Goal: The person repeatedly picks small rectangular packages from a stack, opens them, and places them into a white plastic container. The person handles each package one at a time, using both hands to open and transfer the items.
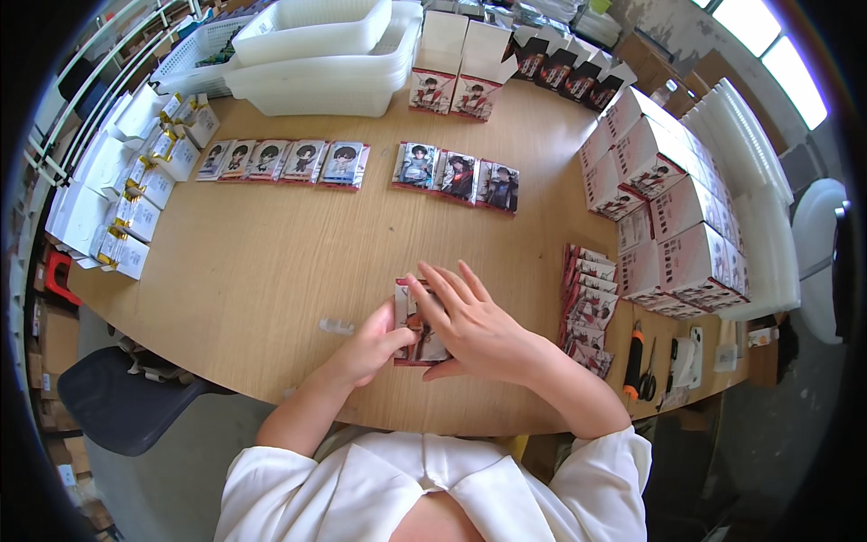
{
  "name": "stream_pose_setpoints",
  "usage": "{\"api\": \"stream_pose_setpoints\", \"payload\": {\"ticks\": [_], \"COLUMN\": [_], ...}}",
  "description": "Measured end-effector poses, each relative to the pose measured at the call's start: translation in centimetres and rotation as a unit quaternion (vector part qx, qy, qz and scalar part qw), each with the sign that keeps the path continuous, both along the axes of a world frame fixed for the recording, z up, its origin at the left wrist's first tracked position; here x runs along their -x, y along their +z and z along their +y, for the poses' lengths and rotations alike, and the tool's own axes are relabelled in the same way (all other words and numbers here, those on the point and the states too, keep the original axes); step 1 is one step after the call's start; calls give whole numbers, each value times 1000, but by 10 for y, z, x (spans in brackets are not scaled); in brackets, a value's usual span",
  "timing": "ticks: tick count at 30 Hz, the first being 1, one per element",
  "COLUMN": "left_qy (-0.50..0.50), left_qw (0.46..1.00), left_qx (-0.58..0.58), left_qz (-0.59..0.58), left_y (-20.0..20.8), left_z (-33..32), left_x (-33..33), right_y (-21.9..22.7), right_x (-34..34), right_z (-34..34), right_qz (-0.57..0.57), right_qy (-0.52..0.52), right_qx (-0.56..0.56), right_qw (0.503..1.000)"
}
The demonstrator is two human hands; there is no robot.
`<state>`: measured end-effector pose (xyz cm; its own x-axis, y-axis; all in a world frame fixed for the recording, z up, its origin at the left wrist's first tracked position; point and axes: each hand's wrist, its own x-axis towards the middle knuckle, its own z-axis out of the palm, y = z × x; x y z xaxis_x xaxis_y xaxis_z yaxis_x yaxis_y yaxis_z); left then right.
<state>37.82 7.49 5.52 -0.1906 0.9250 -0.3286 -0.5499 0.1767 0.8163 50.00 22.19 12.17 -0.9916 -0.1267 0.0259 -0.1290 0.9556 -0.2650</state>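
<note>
A small stack of picture card packs [408, 318] lies on the wooden table [271, 271] near its front edge. My left hand [370, 348] grips the stack's lower left side with thumb and fingers. My right hand [470, 325] lies over the stack from the right, fingers spread across its top, hiding most of it. A strip of clear film [337, 326] lies just left of my left hand.
Two rows of card packs [289, 161] [456, 176] lie further back. White baskets [316, 54] stand at the far edge, open boxes [456, 77] beside them. Stacked white boxes [673, 208] fill the right, small boxes [135, 190] the left. Fanned packs [587, 303] and scissors [639, 366] lie right.
</note>
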Motion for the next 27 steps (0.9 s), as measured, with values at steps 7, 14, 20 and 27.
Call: {"api": "stream_pose_setpoints", "payload": {"ticks": [7, 14, 20, 27], "left_qy": [20, 108, 123, 137], "left_qw": [997, 990, 989, 988], "left_qx": [-31, -39, -34, -31], "left_qz": [-64, -80, -72, -70], "left_y": [-3, -7, -7, -14], "left_z": [0, -5, -3, -2], "left_x": [-2, 11, 13, 16], "right_y": [4, 19, -25, -49], "right_x": [6, -3, -8, 5], "right_z": [38, 197, 268, 280], "right_qz": [31, -9, -101, -106], "right_qy": [2, -159, -138, -104], "right_qx": [14, -37, -24, 10], "right_qw": [999, 986, 985, 989]}}
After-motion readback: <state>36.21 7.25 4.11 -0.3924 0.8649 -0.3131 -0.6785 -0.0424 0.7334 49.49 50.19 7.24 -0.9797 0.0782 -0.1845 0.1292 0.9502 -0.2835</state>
